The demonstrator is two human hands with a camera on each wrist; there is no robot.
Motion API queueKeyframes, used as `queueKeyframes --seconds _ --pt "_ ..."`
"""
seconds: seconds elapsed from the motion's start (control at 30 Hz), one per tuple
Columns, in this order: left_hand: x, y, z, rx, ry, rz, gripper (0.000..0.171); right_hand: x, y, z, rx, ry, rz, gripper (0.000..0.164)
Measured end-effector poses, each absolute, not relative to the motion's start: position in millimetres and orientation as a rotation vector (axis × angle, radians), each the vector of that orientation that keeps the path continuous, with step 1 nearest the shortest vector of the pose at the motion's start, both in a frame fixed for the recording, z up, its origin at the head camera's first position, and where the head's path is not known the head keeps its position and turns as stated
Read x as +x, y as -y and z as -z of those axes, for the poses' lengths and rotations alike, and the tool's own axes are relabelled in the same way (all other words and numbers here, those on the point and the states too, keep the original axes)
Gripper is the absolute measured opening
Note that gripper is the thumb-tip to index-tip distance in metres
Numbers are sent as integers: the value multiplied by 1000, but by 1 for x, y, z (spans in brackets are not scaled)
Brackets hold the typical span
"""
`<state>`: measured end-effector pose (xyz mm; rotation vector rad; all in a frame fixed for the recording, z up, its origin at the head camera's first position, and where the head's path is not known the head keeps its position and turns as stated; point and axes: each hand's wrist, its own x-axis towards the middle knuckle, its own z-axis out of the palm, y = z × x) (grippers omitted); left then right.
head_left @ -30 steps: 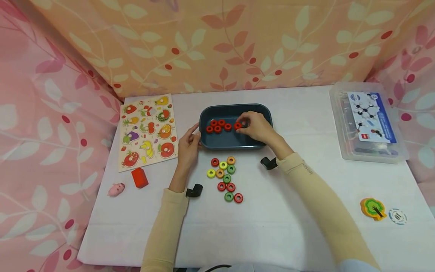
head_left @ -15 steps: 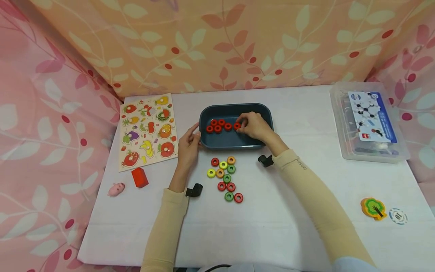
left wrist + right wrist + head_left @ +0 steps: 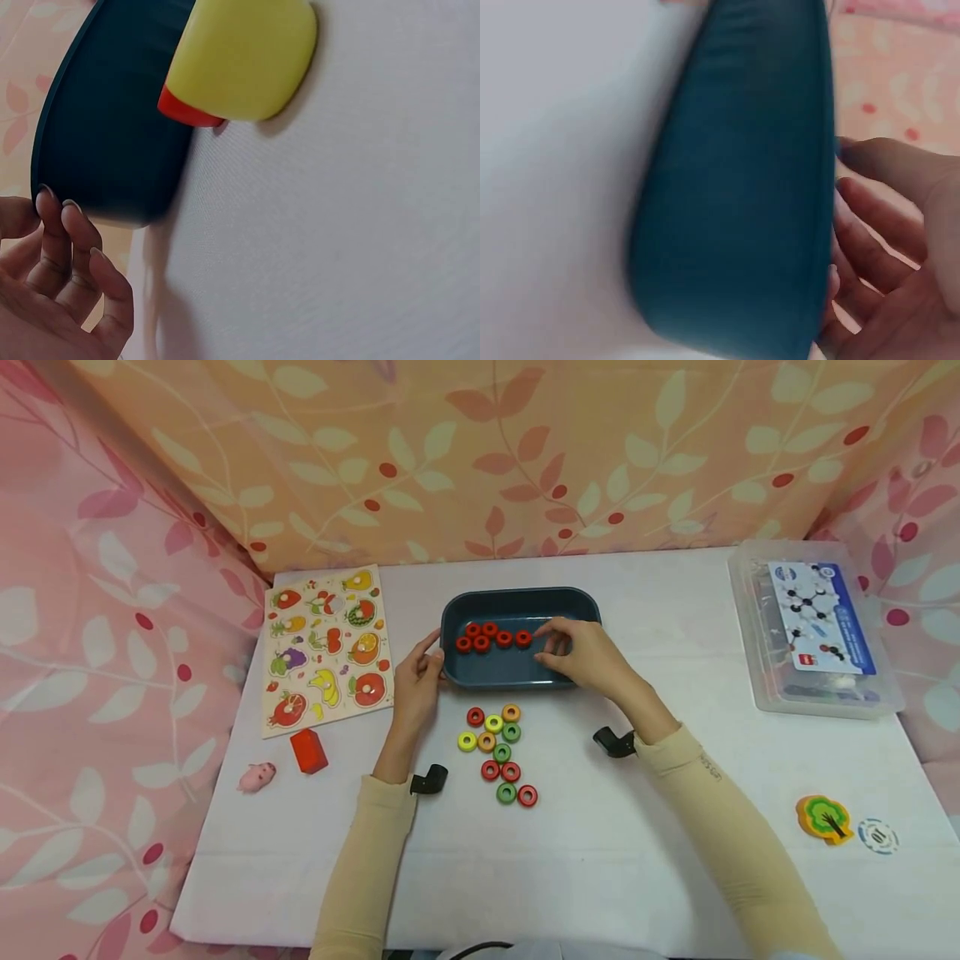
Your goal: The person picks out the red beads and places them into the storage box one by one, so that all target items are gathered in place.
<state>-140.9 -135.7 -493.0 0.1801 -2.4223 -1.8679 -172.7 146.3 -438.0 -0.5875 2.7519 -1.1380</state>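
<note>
A dark blue rectangular tray (image 3: pixel 517 675) holds several red rings (image 3: pixel 504 639), grouped from its left side to its middle. My left hand (image 3: pixel 416 681) holds the tray's left end, thumb and fingertips at its rim and outer wall. Over the tray's right part is my right hand (image 3: pixel 592 656), thumb and index finger apart just right of the rightmost red ring (image 3: pixel 523 639), with nothing between them. In the right wrist view, the tray wall (image 3: pixel 735 195) hides the rings. Several coloured rings (image 3: pixel 502 752), red, orange, yellow and green, lie on the cloth in front of the tray.
On the left lie a fruit puzzle board (image 3: pixel 327 652), a red block (image 3: pixel 308 752) and a pink pig figure (image 3: pixel 257 777). A clear plastic case (image 3: pixel 813 631) is at the back right. Nearer are a tree-shaped piece (image 3: pixel 824 820) and a round token (image 3: pixel 877 837).
My right hand has let go of the rightmost red ring and drawn back to the right, its thumb and index finger spreading. The left hand and the tray stay in place.
</note>
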Motion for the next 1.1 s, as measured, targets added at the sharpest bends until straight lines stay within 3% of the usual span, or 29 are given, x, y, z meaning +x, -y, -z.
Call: queueKeyframes --seconds 0.33,0.5,0.73,1.1 --pt "-140 137 488 165 2421 1899 39 -100 -152 431 -850 -2680 1176 24" --pt "-140 135 481 181 2430 1939 41 -73 -148 447 -895 -2515 959 32" --pt "-141 137 494 182 2416 1917 40 -50 -144 471 -968 -2324 845 41" --pt "-142 136 495 166 2404 1881 38 -40 -140 478 -1009 -2364 900 32"
